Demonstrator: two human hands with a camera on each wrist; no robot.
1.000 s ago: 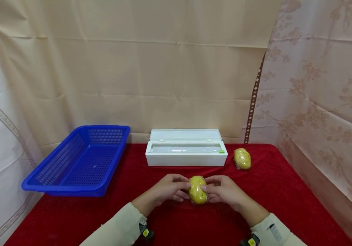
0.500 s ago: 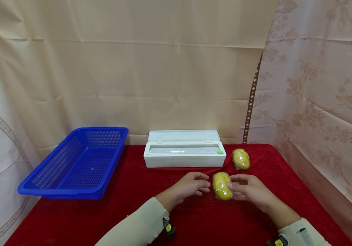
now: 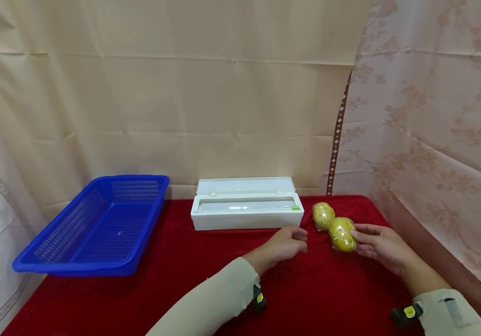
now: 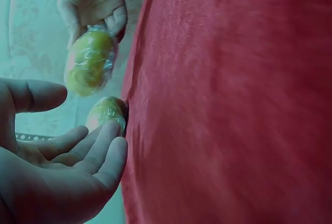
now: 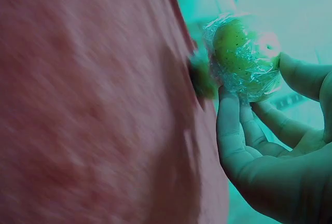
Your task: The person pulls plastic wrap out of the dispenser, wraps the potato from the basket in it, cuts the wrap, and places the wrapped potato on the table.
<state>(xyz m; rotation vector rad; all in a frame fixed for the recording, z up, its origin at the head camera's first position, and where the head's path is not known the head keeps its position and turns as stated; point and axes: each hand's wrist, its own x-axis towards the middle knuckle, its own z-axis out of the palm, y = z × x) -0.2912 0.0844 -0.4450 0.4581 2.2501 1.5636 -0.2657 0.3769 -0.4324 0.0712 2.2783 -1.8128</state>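
My right hand (image 3: 385, 247) pinches a yellow potato wrapped in clear cling film (image 3: 343, 234) between thumb and fingertips, at the right of the table. In the right wrist view the crinkled film round the held potato (image 5: 243, 58) shows plainly, raised off the red cloth. Just behind it a second wrapped potato (image 3: 323, 215) lies on the cloth, partly covered by the held one in the head view. My left hand (image 3: 286, 243) hovers over the cloth in front of the white box, holding nothing; its fingers are loosely bent in the left wrist view.
A white cling film dispenser box (image 3: 246, 220) with its lid raised stands at the back middle, a green slider at its right end. To the left sits a blue perforated basket (image 3: 72, 268). Red cloth (image 3: 173, 298) covers the table, and curtains hang behind and at the sides.
My left hand has let go of the wrapped potato. The right hand has carried it rightward and back to beside the other potato, while the left hand has also drifted right.
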